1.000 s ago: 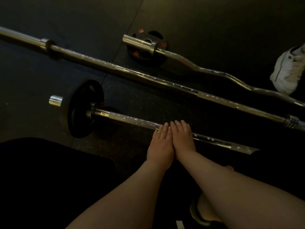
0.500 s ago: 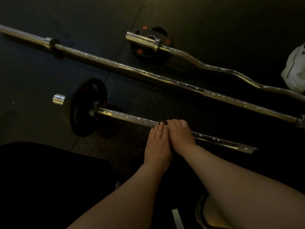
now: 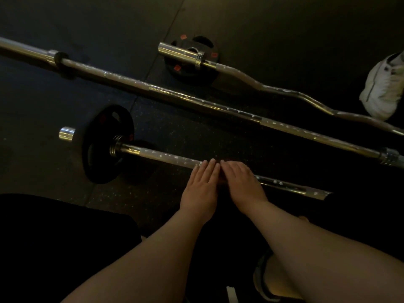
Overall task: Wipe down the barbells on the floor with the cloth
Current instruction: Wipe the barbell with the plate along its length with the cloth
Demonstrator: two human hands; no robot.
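Note:
Three chrome barbells speckled with white spots lie on the dark floor. The nearest barbell (image 3: pixel 166 156) carries a black plate (image 3: pixel 102 145) at its left end. My left hand (image 3: pixel 202 189) and my right hand (image 3: pixel 242 182) rest side by side on its shaft, fingers stretched flat over the bar. A dark reddish bit of cloth (image 3: pixel 221 179) shows under the inner edge of my right hand; the rest is hidden. Behind lie a long straight barbell (image 3: pixel 196 101) and a curl bar (image 3: pixel 284 91).
The curl bar's left sleeve rests on a small black plate (image 3: pixel 188 71). Another person's white shoe (image 3: pixel 384 90) stands at the right edge beside the curl bar. My dark-clothed leg (image 3: pixel 54 248) fills the lower left, and my shoe (image 3: pixel 262 281) shows at the bottom.
My right hand's fingers, curled over the bar half a second ago, lie flat again. Both hands stay at the same spot on the shaft. The view shifted slightly.

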